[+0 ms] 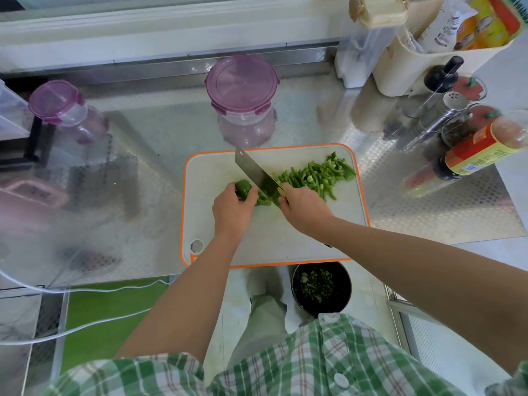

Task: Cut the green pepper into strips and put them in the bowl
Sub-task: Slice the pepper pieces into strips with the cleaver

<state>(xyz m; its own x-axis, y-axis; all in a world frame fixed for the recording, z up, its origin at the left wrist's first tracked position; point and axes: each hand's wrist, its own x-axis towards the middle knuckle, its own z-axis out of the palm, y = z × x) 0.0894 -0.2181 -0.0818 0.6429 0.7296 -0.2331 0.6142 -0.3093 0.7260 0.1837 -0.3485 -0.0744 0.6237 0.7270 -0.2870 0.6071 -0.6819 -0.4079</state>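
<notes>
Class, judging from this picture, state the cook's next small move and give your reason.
Probably another slice: the right hand holds the steel cleaver against the uncut green pepper piece gripped by the left hand, while cut green strips lie on the orange-rimmed white board.

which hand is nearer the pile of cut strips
Right. The right hand grips the knife just beside the strips; the left hand holds the uncut pepper across the blade from them.

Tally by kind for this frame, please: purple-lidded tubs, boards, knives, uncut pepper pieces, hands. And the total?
purple-lidded tubs: 2
board: 1
knife: 1
uncut pepper piece: 1
hands: 2, left hand, right hand
total: 7
</notes>
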